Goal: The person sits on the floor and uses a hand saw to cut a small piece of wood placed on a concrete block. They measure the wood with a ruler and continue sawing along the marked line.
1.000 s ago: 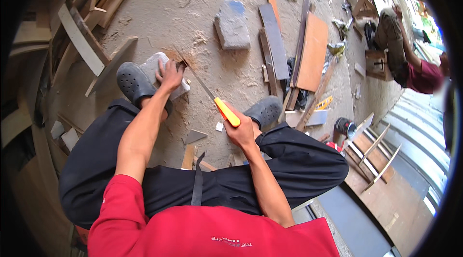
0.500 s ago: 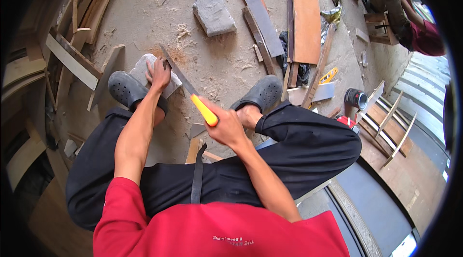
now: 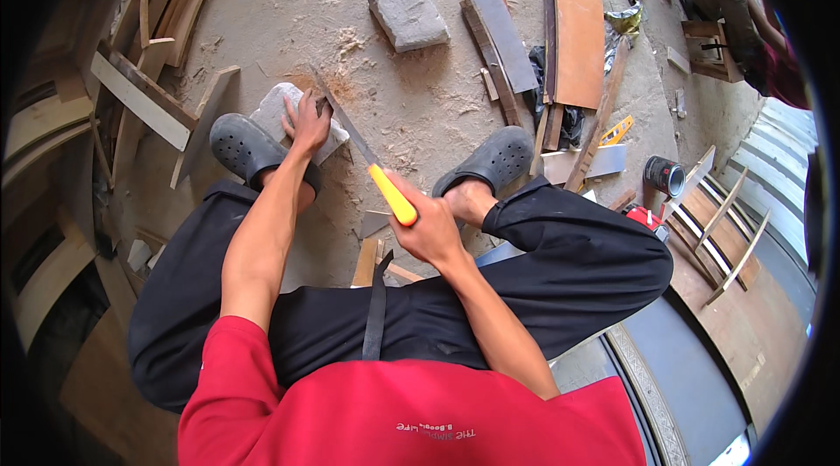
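Observation:
My right hand (image 3: 427, 228) is wrapped round the yellow handle (image 3: 394, 196) of a handsaw. Its narrow grey blade (image 3: 350, 126) slants away to the far left, its tip just past my left hand (image 3: 309, 123). That hand rests on a pale grey stone block (image 3: 278, 105) beside my left clog. Its fingers are bent round a small dark piece (image 3: 325, 105) right against the blade; most of the piece is hidden, so its kind is unclear. Reddish-brown dust (image 3: 317, 81) lies on the ground around the blade's tip.
Dark grey clogs (image 3: 486, 161) flank the work. A second stone block (image 3: 407, 7) lies farther off. Boards (image 3: 577, 33) lie to the right, near a yellow-handled tool (image 3: 617, 130) and a can (image 3: 663, 175). Wooden pieces (image 3: 140, 103) lean at left. Another person (image 3: 744, 20) sits at far right.
The whole view has shifted, moving the scene right and slightly up. Relative to the block, the saw sits slightly nearer to me; my left hand keeps its place on the block.

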`<act>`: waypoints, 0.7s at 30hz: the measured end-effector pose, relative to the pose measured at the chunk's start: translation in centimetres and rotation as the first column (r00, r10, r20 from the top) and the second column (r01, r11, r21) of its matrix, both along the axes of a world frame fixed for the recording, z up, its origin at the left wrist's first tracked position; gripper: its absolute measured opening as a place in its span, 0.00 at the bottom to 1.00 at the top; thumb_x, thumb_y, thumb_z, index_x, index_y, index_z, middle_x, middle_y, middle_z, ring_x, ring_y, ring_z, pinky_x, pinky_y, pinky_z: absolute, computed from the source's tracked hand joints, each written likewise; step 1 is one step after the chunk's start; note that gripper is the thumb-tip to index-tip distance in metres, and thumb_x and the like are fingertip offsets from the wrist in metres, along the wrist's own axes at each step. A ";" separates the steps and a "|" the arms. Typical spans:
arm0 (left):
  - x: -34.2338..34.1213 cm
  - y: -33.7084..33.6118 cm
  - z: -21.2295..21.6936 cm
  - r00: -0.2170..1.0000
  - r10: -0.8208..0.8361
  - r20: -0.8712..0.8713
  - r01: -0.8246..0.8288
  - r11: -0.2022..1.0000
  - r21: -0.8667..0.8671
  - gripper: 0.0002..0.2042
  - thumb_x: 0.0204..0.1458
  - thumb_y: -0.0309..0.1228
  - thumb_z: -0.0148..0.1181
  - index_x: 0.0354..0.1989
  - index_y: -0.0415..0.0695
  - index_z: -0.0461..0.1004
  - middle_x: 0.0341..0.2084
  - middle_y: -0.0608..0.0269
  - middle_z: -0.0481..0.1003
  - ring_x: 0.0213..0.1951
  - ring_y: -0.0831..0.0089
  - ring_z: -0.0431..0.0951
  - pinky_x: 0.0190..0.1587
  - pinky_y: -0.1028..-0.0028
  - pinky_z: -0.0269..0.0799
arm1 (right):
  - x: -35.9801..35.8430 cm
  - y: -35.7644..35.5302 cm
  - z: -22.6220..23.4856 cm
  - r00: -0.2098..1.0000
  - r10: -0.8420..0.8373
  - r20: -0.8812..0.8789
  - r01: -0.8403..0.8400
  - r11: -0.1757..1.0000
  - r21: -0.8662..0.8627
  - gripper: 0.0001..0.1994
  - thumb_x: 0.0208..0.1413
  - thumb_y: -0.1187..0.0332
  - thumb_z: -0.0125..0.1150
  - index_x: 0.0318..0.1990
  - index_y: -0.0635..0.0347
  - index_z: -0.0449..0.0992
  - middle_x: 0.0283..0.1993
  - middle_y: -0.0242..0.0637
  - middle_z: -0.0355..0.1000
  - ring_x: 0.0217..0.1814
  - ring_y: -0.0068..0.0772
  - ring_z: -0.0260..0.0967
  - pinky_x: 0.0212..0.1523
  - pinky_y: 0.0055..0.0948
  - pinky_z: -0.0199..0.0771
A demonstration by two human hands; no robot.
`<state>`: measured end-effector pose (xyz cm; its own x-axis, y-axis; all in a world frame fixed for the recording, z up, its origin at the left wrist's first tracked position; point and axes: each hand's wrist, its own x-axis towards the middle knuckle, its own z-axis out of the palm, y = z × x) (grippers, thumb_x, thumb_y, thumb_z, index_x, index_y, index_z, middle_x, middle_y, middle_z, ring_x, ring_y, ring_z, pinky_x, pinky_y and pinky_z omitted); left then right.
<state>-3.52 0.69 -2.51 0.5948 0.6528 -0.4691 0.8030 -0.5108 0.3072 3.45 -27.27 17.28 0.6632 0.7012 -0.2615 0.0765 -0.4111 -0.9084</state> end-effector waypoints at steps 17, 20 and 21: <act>1.4 -0.4 1.3 1.000 0.013 0.009 -0.013 1.000 -0.027 0.29 0.60 0.53 0.47 0.60 0.44 0.67 0.71 0.63 0.50 0.74 0.49 0.27 0.68 0.41 0.24 | 2.2 2.1 1.1 0.993 0.052 -0.109 -0.066 0.989 -0.132 0.27 0.49 0.75 0.59 0.61 0.56 0.71 0.54 0.50 0.73 0.52 0.51 0.73 0.51 0.37 0.75; 0.9 -0.6 1.4 0.998 0.031 -0.046 -0.033 0.998 -0.060 0.29 0.60 0.53 0.47 0.61 0.44 0.66 0.71 0.63 0.50 0.74 0.49 0.27 0.68 0.41 0.24 | 0.1 -1.6 1.1 1.000 -0.007 0.007 0.006 0.997 0.079 0.27 0.49 0.75 0.58 0.61 0.56 0.71 0.52 0.53 0.74 0.51 0.52 0.74 0.49 0.37 0.76; 1.6 -0.7 1.7 0.999 0.044 -0.008 -0.044 0.997 -0.064 0.30 0.60 0.53 0.47 0.62 0.43 0.65 0.72 0.62 0.49 0.74 0.49 0.27 0.68 0.40 0.24 | 0.4 -0.9 0.3 1.000 -0.009 0.020 0.007 0.994 0.109 0.27 0.49 0.77 0.58 0.60 0.58 0.71 0.52 0.52 0.74 0.53 0.50 0.74 0.52 0.34 0.74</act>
